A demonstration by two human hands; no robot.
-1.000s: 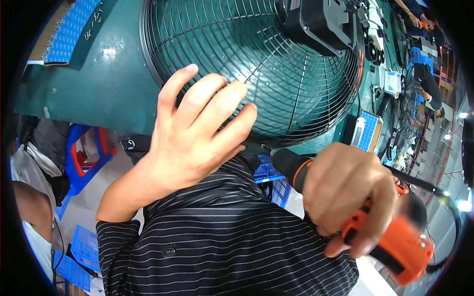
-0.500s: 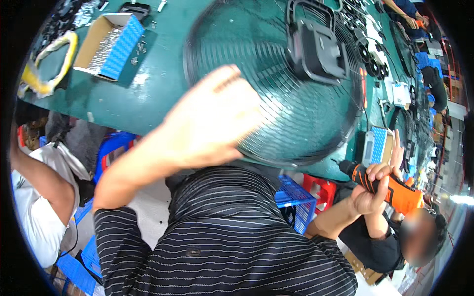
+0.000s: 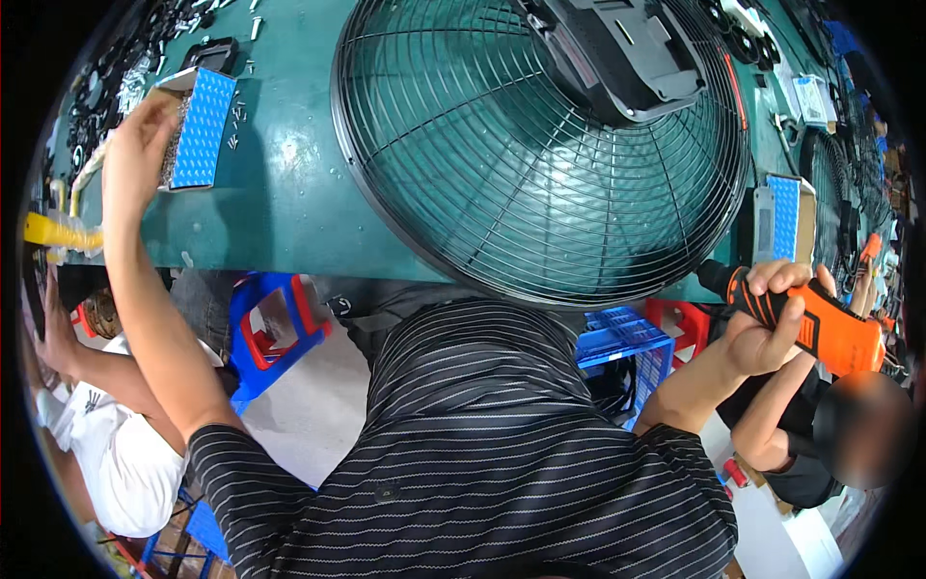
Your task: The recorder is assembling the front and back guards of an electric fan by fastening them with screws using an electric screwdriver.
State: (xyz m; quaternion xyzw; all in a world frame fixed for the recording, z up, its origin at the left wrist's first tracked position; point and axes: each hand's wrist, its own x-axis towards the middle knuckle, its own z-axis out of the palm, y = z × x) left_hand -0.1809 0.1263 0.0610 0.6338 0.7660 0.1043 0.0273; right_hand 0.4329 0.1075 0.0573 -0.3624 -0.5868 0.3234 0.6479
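A: What's nearest?

B: A striped dark shirt (image 3: 502, 454), both arms reaching out from it. The right hand (image 3: 772, 323) is wrapped tight around an orange and black power screwdriver (image 3: 810, 318), held off the desk's near edge, just past the fan's right rim.

A: And the left?

B: The left hand (image 3: 135, 154) reaches far out to a small box with a blue flap (image 3: 198, 130), fingers dipping into it. I cannot tell whether they pinch anything.

A: Between them?

B: A big round wire fan guard (image 3: 521, 183) lies flat on the green desk (image 3: 280, 203), its black motor housing (image 3: 617, 48) at the far side. Loose screws (image 3: 236, 140) lie beside the box.
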